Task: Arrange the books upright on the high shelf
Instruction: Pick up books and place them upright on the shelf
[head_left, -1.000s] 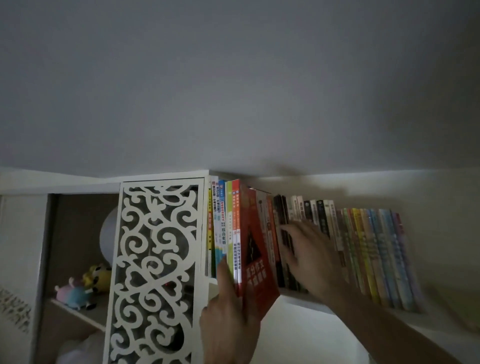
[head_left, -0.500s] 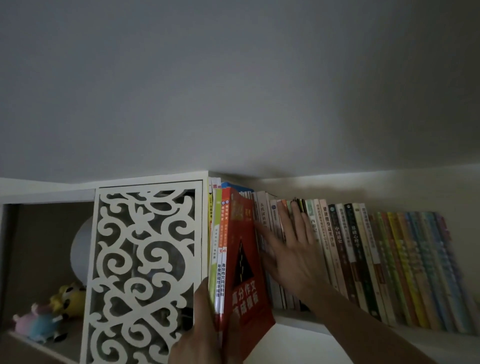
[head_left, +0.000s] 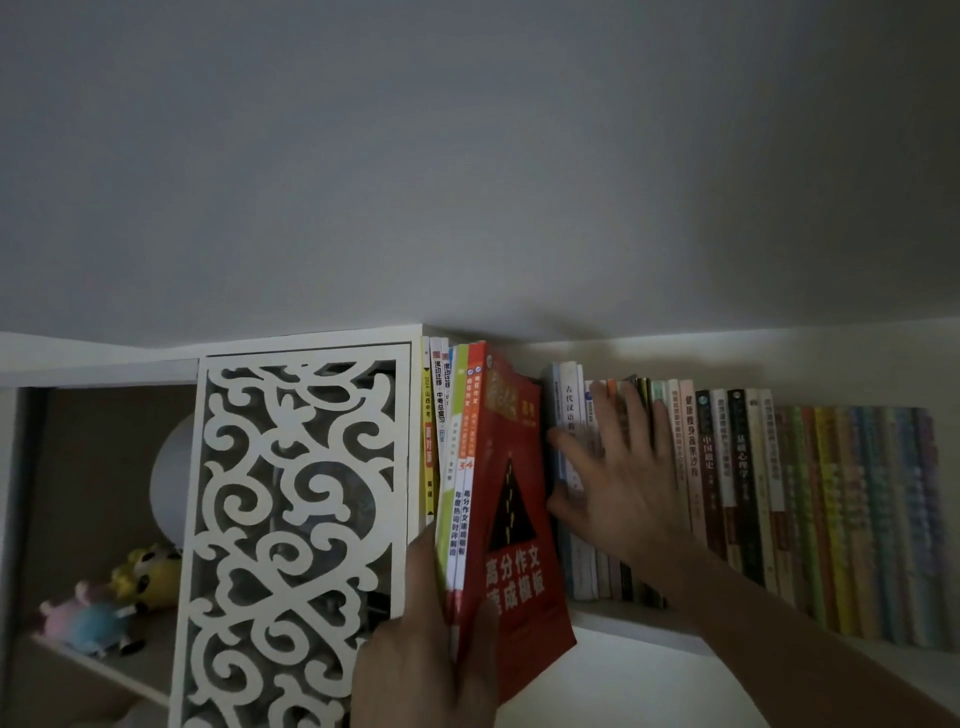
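A red book (head_left: 511, 499) with a black triangle on its cover leans at the left end of the high shelf (head_left: 634, 626), its lower corner hanging past the shelf edge. My left hand (head_left: 426, 654) grips its bottom together with a few thin books (head_left: 457, 467) beside it. To the right a long row of upright books (head_left: 753, 493) fills the shelf. My right hand (head_left: 615, 478) lies flat, fingers spread, against the spines at the row's left end. A dark gap separates the red book from that row.
A white fretwork panel (head_left: 291, 519) stands just left of the books. Behind it an open cubby holds small plush toys (head_left: 109, 603) and a pale round object (head_left: 169, 478). The grey ceiling is close above the shelf.
My right hand has pressed the row of books to the right, widening the gap next to the red book. My left hand keeps its hold on the red book, which sits a little lower.
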